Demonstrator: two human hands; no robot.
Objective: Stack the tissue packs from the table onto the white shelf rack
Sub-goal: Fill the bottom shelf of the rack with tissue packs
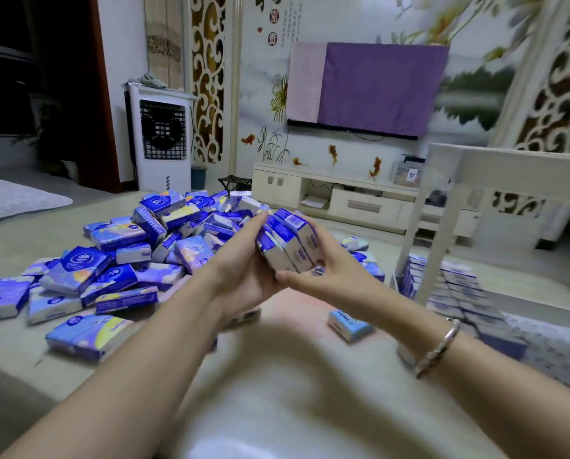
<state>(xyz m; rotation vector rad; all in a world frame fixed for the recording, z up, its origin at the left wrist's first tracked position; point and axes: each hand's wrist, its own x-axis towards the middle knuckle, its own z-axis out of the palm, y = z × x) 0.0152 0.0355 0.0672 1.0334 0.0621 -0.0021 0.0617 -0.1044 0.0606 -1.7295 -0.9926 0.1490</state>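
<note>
A big heap of blue and purple tissue packs [118, 256] covers the left and middle of the pale table [277, 409]. Both hands hold a small bundle of tissue packs [290, 243] lifted above the table's centre. My left hand [247, 260] grips the bundle from the left, fingers along its side. My right hand [323, 266] wraps it from the right and below, a bracelet on that wrist. The white shelf rack [449, 207] stands at the right, with rows of stacked packs [455, 293] on its low level.
A single light-blue pack [349, 323] lies alone on the table right of centre. Behind stand a white air cooler [161, 140], a low TV cabinet [336, 193] and a purple-covered TV [369, 87]. A patterned mat [555, 352] lies under the rack.
</note>
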